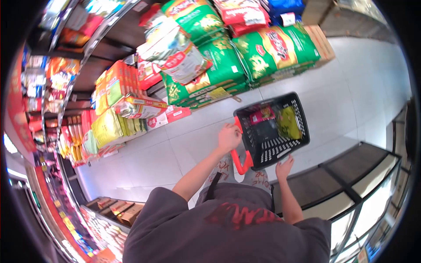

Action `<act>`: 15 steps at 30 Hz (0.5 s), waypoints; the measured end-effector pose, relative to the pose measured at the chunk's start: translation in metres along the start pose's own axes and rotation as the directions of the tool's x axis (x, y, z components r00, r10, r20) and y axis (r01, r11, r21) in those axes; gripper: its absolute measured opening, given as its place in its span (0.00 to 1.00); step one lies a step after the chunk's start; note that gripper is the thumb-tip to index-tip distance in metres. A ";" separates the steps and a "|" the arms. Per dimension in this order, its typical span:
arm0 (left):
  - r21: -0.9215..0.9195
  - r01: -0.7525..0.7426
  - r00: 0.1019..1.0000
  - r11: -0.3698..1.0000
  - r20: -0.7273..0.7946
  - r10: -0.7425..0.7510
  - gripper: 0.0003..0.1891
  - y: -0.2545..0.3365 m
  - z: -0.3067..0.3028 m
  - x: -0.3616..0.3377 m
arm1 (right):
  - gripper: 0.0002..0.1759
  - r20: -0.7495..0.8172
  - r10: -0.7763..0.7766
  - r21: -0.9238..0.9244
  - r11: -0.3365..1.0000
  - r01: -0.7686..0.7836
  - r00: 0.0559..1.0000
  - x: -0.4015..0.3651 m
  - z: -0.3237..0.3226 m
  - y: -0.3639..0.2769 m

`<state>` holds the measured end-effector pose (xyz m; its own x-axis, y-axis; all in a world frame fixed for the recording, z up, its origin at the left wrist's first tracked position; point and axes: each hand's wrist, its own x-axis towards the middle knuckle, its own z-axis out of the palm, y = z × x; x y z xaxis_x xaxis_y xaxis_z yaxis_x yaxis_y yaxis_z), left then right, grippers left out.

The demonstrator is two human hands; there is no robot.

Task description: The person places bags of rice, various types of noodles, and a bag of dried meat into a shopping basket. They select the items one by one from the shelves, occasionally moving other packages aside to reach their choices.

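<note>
A black basket (302, 131) with a red handle is in front of my body, above the tiled floor. Inside it lie a yellow-green packet (289, 123) and a pink-red packet (262, 115). My left hand (230, 137) is closed round the red handle at the basket's left side. Near the basket's lower right edge is my right hand (285, 167), its fingers apart and nothing held in them.
Large green bags (276, 52) are stacked low beyond the basket. Shelves with yellow packs (107, 128) and other bagged goods run along the left. A black-framed rack (351, 184) stands at the right, close to my right arm.
</note>
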<state>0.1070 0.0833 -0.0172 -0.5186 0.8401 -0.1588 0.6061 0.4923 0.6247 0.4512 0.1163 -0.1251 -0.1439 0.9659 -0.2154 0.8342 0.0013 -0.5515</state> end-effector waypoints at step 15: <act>0.335 -0.040 0.926 0.941 -0.342 0.161 0.36 -0.138 -0.320 0.302 | 0.11 0.156 0.443 0.301 0.830 -0.469 0.883 -0.114 0.020 0.062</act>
<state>-0.3266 0.1961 0.0933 -0.5890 0.7790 0.2151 0.7932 0.5065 0.3380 0.5082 0.0005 -0.1510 0.1596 0.8131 -0.5599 0.5995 -0.5304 -0.5994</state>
